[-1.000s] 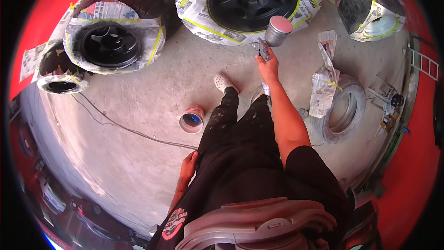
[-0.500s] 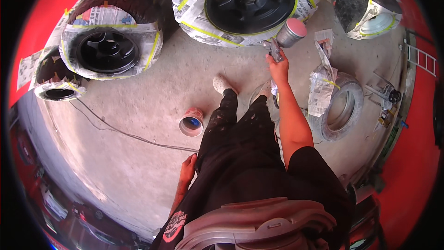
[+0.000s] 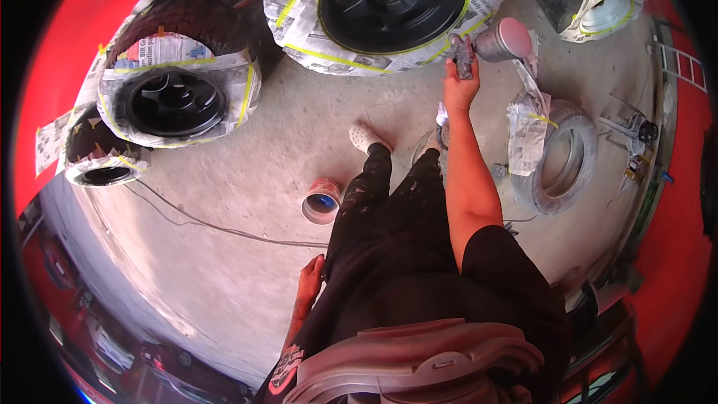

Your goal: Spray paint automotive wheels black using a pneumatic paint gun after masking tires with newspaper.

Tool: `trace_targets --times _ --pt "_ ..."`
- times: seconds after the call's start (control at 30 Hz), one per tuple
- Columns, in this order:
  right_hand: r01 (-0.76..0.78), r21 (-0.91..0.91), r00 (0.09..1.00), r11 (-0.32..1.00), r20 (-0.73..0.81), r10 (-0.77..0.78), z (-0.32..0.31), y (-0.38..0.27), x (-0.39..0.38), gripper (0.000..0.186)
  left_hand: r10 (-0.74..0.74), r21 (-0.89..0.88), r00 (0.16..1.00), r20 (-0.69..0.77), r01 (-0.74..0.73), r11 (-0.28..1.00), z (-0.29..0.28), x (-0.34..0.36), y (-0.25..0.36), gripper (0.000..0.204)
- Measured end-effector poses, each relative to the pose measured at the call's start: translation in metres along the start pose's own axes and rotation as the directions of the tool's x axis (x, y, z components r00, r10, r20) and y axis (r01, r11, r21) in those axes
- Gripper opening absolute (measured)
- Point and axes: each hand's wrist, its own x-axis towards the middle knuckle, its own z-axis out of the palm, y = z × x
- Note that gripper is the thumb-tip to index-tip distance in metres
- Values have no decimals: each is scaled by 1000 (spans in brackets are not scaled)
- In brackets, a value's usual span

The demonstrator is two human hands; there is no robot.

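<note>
My right hand (image 3: 461, 91) is closed around the handle of a spray gun (image 3: 461, 58), held out ahead of me. The gun's round metal cup (image 3: 502, 41), with a pinkish lid, sticks out to the right. Just beyond the gun is a large wheel with a matte black spoked rim (image 3: 393, 1), its tyre masked in newspaper (image 3: 299, 19) and yellow tape. Beside my thigh hangs my left hand (image 3: 310, 278), its fingers curled inward; anything in them is hidden.
More masked wheels sit at the left: one with a black rim (image 3: 176, 99), and a smaller one (image 3: 107, 173). At the far right is a masked wheel with a pale rim (image 3: 607, 13). A bare tyre (image 3: 576, 153), a bucket (image 3: 321, 202), and a cable (image 3: 217, 226) lie on the concrete floor.
My right hand and the spray gun have shifted slightly right, and the gun's cup now points more to the right. The view has shifted a little. My left hand stays by my thigh.
</note>
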Motion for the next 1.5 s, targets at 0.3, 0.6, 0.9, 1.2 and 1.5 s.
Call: trace_targets --times 0.3,0.6,0.9,1.2,1.5 --pt "-51 -88 978 995 -208 31 10 10 -23 53 22 -112 999 31 -19 994 -2 -3 18 57" --pt "-66 -71 940 995 330 86 36 -1 -43 47 -32 -100 999 -8 31 995 -15 2 1 63" --pt "100 -126 992 987 -60 -108 29 -23 -12 58 16 4 1000 -24 -16 1000 -8 -12 8 58" --pt "101 21 974 995 202 -103 65 -35 -23 45 -43 -34 999 -23 42 999 -18 6 14 63" --pt "59 108 998 992 -5 -58 51 -25 -6 47 -19 44 1000 24 18 999 -19 -7 10 66"
